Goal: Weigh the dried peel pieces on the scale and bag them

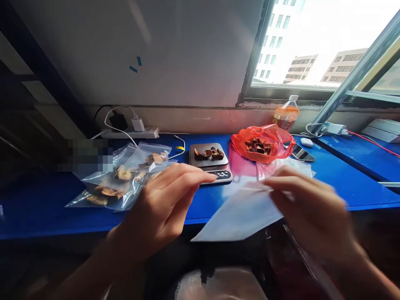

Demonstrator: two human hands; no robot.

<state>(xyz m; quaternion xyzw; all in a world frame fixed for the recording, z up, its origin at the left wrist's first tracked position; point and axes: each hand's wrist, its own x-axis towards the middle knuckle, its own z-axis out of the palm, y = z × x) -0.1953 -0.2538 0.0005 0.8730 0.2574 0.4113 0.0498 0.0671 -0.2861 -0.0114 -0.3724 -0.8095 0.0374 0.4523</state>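
My left hand (165,200) reaches over the front of a kitchen scale (223,176), its longest visible finger stretched to the button panel. Nothing shows in that hand; whether the fingertip presses a button I cannot tell. Several dried brown slices (208,154) lie on the scale's metal plate. My right hand (308,204), blurred by motion, pinches the upper edge of a translucent plastic bag (240,212) that hangs over the table's front edge. Behind it, an open red plastic bag (281,139) holds more dried pieces.
Clear zip bags (125,187) with dried slices lie at left on the blue table (350,179). Behind are a power strip (150,132), a white cable (179,156) and a drink bottle (286,114). A phone (303,153) and white case (306,142) lie at right.
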